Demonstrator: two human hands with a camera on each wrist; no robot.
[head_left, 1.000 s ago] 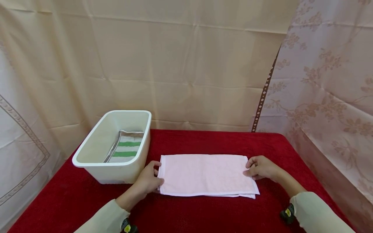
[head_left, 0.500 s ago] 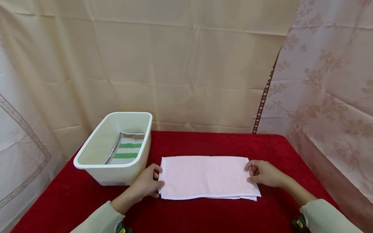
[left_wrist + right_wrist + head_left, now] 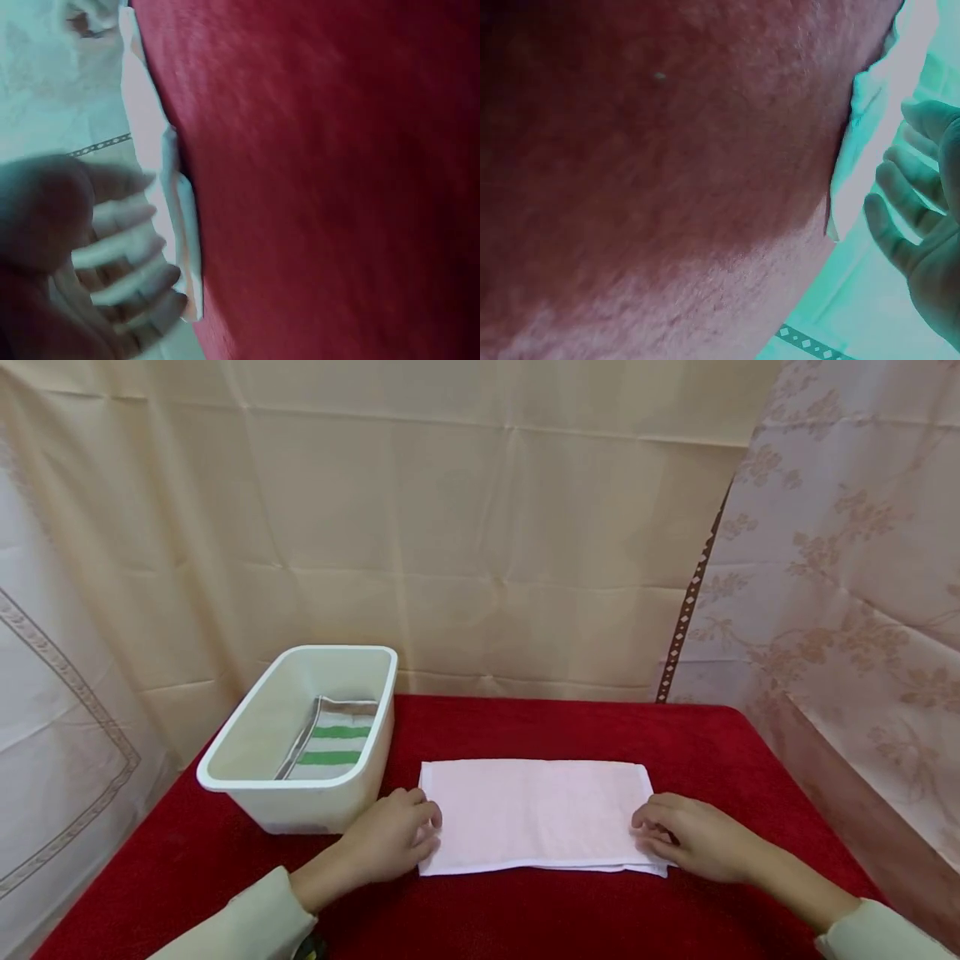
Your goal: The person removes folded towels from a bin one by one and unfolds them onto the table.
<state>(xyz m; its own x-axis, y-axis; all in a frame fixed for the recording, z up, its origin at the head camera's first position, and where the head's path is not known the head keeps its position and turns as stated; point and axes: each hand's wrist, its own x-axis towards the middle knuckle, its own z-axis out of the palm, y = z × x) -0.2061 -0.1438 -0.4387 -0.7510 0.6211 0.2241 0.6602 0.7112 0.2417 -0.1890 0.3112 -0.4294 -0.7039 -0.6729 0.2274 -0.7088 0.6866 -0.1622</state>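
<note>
A pale pink towel (image 3: 536, 814) with white hems lies folded into a wide rectangle on the red tabletop, its lower layers peeking out at the front right corner. At its left end is my left hand (image 3: 390, 837), fingers relaxed and slightly bent over the edge; in the left wrist view the fingers (image 3: 127, 255) spread beside the towel without pinching it. My right hand (image 3: 697, 837) is at the right end, fingertips over the towel's edge. In the right wrist view its fingers (image 3: 907, 187) are loosely extended, with nothing between them and the thumb.
Left of the towel stands a cream plastic basin (image 3: 296, 783), close to my left hand. Inside lies a folded cloth (image 3: 337, 745) with green, white and brown stripes. Beige and floral curtains (image 3: 480, 527) hang behind and beside the red-covered table (image 3: 540, 727).
Both hands have let go of the towel's side edges. The left hand has shifted inward over the left end, and the right has come slightly nearer. The towel stays almost in place.
</note>
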